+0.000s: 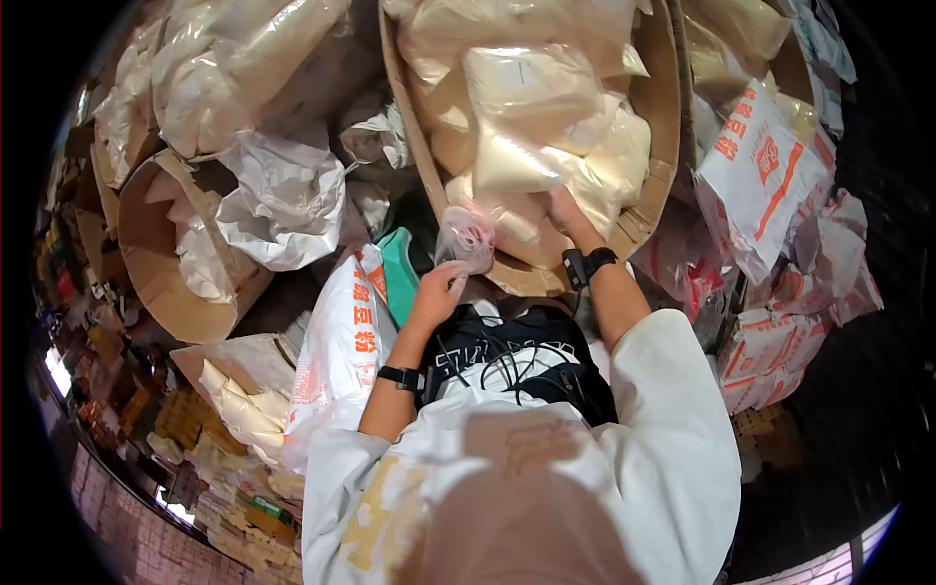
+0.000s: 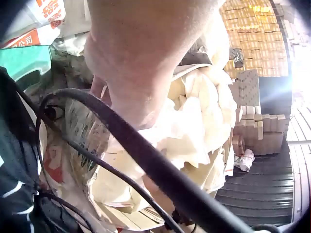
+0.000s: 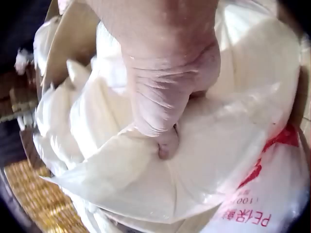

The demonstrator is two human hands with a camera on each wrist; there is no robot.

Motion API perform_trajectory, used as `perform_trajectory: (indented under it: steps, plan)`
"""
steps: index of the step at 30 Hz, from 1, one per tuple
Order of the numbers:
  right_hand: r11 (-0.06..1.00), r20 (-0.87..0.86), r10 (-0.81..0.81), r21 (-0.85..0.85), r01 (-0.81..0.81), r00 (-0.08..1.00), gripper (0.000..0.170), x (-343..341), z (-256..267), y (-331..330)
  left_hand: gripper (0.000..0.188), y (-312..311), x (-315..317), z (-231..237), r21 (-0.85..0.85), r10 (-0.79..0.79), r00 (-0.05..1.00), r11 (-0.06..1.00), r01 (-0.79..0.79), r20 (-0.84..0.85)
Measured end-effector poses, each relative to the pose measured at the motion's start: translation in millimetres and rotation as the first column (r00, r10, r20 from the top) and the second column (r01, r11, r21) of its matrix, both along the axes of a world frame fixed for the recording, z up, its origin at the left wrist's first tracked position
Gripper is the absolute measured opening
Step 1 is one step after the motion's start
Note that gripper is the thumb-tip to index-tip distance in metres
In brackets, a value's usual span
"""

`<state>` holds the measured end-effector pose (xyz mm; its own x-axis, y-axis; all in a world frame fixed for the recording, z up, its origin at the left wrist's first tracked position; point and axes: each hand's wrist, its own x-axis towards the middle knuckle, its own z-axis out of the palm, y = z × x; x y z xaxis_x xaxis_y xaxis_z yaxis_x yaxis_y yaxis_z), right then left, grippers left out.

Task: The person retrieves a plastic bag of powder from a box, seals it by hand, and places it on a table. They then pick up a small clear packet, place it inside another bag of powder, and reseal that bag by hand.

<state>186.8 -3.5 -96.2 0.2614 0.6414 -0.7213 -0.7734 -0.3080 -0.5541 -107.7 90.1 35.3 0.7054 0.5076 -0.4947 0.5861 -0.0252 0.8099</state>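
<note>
My left hand (image 1: 444,288) pinches the edge of a thin clear plastic bag (image 1: 466,239) with pinkish-red print, at the near left rim of the big cardboard box (image 1: 665,146). In the left wrist view those fingertips are hidden behind the hand (image 2: 141,58). My right hand (image 1: 573,216) reaches over the box's near rim and grips a clear bag of cream-coloured powder (image 1: 512,216). The right wrist view shows the thumb pressed into the bag's soft plastic (image 3: 204,160); the other fingers are hidden. More powder bags (image 1: 536,83) are stacked behind it in the box.
A white sack with orange lettering (image 1: 336,331) and a green object (image 1: 398,273) stand left of me. Further left is an open carton (image 1: 146,244) beside a crumpled white sack (image 1: 283,200). Printed white sacks (image 1: 760,180) are piled right. Black cables (image 1: 507,366) hang across my lap.
</note>
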Motion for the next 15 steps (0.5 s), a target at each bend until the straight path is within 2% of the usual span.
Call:
perform_trajectory:
  steps: [3,4,5,7,8,11,12,14,15]
  plan:
    - [0.982,-0.140,-0.175,-0.095,0.163,0.975,0.039,-5,-35,-47,0.021,-4,-4,-13,0.037,-0.020,1.000,0.999,0.021,-0.008]
    - [0.991,-0.172,-0.131,-0.051,0.124,0.976,0.038,0,-18,-45,0.020,-3,-1,-8,0.003,0.001,1.000,1.000,-0.001,-0.023]
    - [0.989,-0.172,-0.131,-0.086,0.118,0.976,0.038,1,-1,-38,0.020,-4,-1,-10,-0.003,-0.009,1.000,1.000,0.009,-0.014]
    - [0.986,-0.179,-0.114,-0.144,0.089,0.977,0.037,5,-3,-31,0.020,-4,-4,-17,-0.004,-0.013,1.000,1.000,0.013,0.000]
    - [0.971,-0.151,-0.058,-0.237,0.021,0.987,0.036,7,-4,-29,0.020,-5,-6,-18,-0.015,0.003,1.000,1.000,-0.003,0.002]
    - [0.919,0.075,0.223,-0.348,-0.184,0.972,0.036,5,-6,-28,0.021,-5,-2,-12,0.013,-0.014,1.000,1.000,0.014,-0.011]
    - [0.869,0.180,0.399,-0.388,-0.308,0.899,0.038,6,-5,-25,0.021,-5,-1,-10,0.048,-0.033,0.999,0.998,0.035,-0.036]
    - [0.702,0.342,0.697,-0.503,-0.504,0.630,0.042,2,-2,-22,0.022,-6,0,-7,0.016,-0.033,0.999,0.999,0.033,-0.034]
    - [0.718,0.425,0.695,-0.422,-0.553,0.580,0.045,-4,4,-16,0.022,-5,2,-5,0.001,-0.036,0.999,0.999,0.036,-0.030]
